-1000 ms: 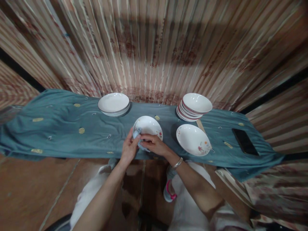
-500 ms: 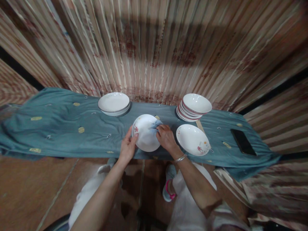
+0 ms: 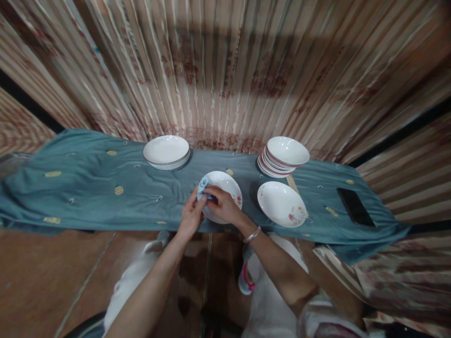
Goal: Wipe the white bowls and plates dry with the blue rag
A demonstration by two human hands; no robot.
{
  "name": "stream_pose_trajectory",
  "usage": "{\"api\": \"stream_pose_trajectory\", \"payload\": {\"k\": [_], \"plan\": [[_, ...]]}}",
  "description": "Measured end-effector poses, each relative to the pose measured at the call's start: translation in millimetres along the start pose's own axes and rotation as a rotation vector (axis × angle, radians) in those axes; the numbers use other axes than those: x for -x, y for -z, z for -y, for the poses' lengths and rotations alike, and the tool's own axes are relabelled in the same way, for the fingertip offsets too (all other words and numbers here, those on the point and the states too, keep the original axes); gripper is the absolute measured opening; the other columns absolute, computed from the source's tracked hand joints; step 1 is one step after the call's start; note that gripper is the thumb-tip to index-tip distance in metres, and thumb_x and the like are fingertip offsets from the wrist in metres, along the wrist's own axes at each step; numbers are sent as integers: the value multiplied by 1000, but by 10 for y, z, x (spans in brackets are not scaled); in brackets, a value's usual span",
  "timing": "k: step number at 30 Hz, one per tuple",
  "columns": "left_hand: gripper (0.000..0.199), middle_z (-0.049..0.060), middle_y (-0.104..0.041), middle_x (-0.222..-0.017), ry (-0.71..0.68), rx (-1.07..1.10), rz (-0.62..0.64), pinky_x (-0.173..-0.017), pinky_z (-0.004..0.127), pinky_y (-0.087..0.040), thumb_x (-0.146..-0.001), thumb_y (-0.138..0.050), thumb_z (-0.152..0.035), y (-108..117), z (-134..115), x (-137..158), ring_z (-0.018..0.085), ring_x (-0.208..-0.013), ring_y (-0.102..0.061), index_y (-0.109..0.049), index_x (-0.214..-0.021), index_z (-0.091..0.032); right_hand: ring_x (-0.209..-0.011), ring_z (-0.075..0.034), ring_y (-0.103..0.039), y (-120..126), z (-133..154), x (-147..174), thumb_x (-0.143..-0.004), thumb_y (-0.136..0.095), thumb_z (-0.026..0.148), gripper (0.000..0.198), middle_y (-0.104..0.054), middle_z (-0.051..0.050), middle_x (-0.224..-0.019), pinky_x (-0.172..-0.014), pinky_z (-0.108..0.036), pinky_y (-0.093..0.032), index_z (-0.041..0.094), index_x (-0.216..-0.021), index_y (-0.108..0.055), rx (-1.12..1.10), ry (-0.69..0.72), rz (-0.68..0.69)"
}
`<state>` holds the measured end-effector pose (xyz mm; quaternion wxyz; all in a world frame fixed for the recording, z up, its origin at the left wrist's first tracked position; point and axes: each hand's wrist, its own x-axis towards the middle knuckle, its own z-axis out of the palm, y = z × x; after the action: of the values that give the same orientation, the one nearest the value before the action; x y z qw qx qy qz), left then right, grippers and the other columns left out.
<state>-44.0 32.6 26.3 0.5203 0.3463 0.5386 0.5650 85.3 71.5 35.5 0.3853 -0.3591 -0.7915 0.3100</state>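
Head view: fingers of your left hand (image 3: pixel 191 216) hold the plate (image 3: pixel 224 179) near the bench's (image 3: pixel 88 192) front edge, your right hand (image 3: pixel 225 205) pinches the cloth (image 3: pixel 203 184) on it; wiping seems begun, not finished.

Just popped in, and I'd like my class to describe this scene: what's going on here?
A person's left hand holds a white flowered plate by its left side, while the right hand holds a light blue cloth against the plate's left edge. To the right, a second flowered plate lies on the teal tablecloth. Farther back are a left stack and a right stack of dishes. A dark phone lies far right.
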Motion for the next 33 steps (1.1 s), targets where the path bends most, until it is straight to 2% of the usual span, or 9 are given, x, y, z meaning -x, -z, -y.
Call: {"api": "stream_pose_trajectory", "payload": {"k": [4,9,15,18,21,23,28,31,33], "plan": [[77,-2,-65,-66,-23,18,-25,-45,19,-47,-65,-76,-50,65,-30,-33,10,-51,-53,-58,-133,-17,-81,-14,-61,34,116,141,-79,-52,11,20,-68,-2,-90,-76,-23,-47,17,-92,-66,-36,-79,151],[80,1,-71,-80,-6,116,-47,-46,20,-49,-60,-80,-49,-11,-70,-42,10,-53,-56,-59,-131,-19,-61,-11,-50,330,127,302,-75,-54,14,13,-58,4,-66,-60,-20,-36,18,-78,-66,72,-187,280],[64,2,-72,-93,81,237,-56,-48,21,-52,-65,-79,-41,-160,-64,-57,12,-61,-61,-63,-124,-22,-50,-8,-36,938,52,464,-71,-44,18,19,-37,6,-50,-51,-20,-27,18,-53,-51,31,-321,202],[53,1,-72,-93,133,329,-39,-52,20,-53,-69,-77,-36,-235,-65,-56,11,-63,-62,-65,-119,-23,-52,-9,-38,1298,-47,568,-73,-44,24,20,-45,5,-54,-50,-21,-28,17,-62,-59,51,-385,4],[47,2,-73,-90,184,377,38,-55,22,-54,-72,-76,-36,-350,-38,-19,12,-63,-63,-66,-115,-22,-57,-12,-47,1601,-159,721,-80,-47,35,29,-60,0,-66,-54,-22,-36,16,-85,-69,183,-427,-197],[47,4,-73,-92,210,390,107,-56,25,-56,-72,-75,-38,-448,4,27,14,-66,-65,-66,-115,-21,-63,-14,-54,1751,-213,845,-84,-50,43,35,-66,-2,-72,-58,-24,-42,17,-94,-71,257,-463,-183],[55,6,-74,-94,258,397,178,-58,25,-56,-69,-78,-42,-747,128,162,15,-66,-66,-65,-117,-18,-81,-22,-65,2005,-237,1132,-84,-51,56,45,-72,-3,-81,-73,-30,-52,18,-90,-74,234,-565,24],[56,6,-73,-95,280,392,227,-60,26,-57,-69,-77,-45,-983,185,242,15,-68,-67,-65,-118,-20,-86,-22,-67,2094,-252,1247,-83,-53,57,47,-74,-3,-90,-78,-31,-53,18,-99,-74,180,-602,16],[60,5,-73,-93,312,385,250,-63,29,-58,-69,-76,-47,-1166,228,294,16,-70,-68,-63,-121,-21,-82,-21,-67,2133,-306,1315,-81,-57,55,44,-74,-3,-90,-74,-29,-54,19,-100,-73,170,-630,-7]]}}
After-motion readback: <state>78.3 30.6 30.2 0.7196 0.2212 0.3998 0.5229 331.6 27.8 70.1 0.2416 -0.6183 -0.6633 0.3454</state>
